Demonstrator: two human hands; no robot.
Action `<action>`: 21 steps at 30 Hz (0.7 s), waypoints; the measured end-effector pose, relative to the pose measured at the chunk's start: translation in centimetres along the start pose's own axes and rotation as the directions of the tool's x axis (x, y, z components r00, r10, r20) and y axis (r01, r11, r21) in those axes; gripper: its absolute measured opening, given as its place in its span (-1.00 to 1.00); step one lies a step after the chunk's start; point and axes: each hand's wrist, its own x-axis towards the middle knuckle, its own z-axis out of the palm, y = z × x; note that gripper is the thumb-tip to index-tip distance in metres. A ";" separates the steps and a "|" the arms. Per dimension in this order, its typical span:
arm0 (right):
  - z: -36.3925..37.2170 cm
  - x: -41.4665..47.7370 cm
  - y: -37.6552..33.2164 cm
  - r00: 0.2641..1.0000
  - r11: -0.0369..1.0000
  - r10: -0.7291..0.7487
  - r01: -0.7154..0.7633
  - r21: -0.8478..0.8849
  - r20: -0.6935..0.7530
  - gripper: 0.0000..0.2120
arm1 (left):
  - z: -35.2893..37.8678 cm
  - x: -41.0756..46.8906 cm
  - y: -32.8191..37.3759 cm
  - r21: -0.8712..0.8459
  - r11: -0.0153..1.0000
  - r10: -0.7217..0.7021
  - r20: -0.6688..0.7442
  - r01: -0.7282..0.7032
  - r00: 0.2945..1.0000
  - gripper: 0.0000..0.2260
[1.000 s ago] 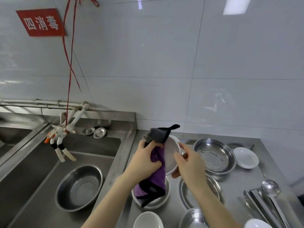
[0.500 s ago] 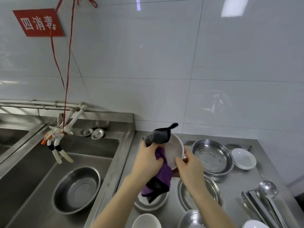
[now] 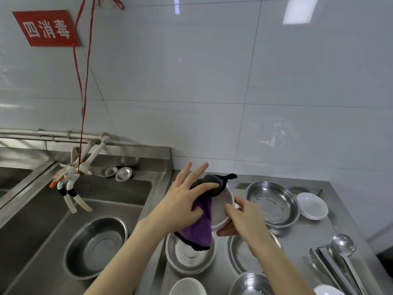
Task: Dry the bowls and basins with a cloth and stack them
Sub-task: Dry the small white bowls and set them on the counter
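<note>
The left hand [image 3: 182,201] lay splayed, fingers straight, pressing the cloth [image 3: 202,228] into the tilted white bowl [image 3: 221,209]; the right hand [image 3: 246,218] pinched its rim, thumb inside, fingers beneath.

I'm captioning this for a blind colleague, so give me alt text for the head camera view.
A person's left hand presses a purple and grey cloth into a tilted white bowl that the right hand holds by its rim above a steel counter. A steel basin sits in the sink at left.
</note>
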 end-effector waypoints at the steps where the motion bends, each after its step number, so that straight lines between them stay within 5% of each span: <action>1: 0.1 -0.2 0.0 1.000 1.000 -0.021 0.021 -0.001 -0.004 -0.75 | -0.2 0.1 -0.3 -0.025 0.999 -0.045 0.053 0.046 0.998 -0.37; 5: 0.7 0.1 0.3 0.993 0.997 -0.028 0.037 0.073 -0.119 -0.74 | 0.3 0.1 -0.1 -0.329 0.914 -0.226 0.076 0.238 0.971 -0.40; 11: 1.5 0.4 0.9 0.944 0.989 -0.147 0.148 -0.021 -0.294 -0.72 | 3.0 -1.0 3.3 -0.415 0.829 -0.442 -0.080 0.374 0.893 -0.60; 17: 2.9 -0.3 0.7 0.870 0.947 -0.319 0.278 -0.160 -0.376 -0.52 | 4.8 -0.7 7.7 -0.709 0.561 -0.678 -0.099 0.426 0.728 -0.53; 21: 1.8 0.0 0.6 0.898 0.943 -0.301 0.231 -0.239 -0.322 -0.55 | 3.8 0.0 5.9 -0.636 0.657 -0.591 -0.100 0.405 0.801 -0.49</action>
